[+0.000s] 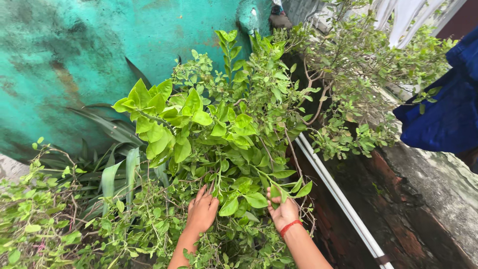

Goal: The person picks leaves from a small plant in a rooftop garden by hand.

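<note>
The leafy plant (219, 129) rises directly above and in front of both hands, its bright green foliage spreading from the middle of the view up toward the teal painted wall (74, 60). The left hand (201, 211) reaches into the lower stems, back of the hand facing the camera, fingers extended upward and close together; they press among the thin stalks, though the leaves hide the fingertips well enough that it is hard to say whether anything is actually pinched. The right hand (282, 210), with a red thread band (290, 227) at the wrist, is partly curled, and its fingers close around a leafy stem at the plant's right side, a broad leaf lying just over the knuckles. The two hands sit at about the same height, apart, with a cluster of large leaves between them.

Long strap-like leaves of another plant (117, 174) lie to the left of the left hand, and a twiggy shrub (348, 84) with small leaves spreads to the upper right. A white pipe (338, 199) runs diagonally just right of the right forearm, along a worn brick and concrete ledge (428, 199). Blue cloth (443, 114) hangs at the right edge. No pot or container shows beneath the foliage.
</note>
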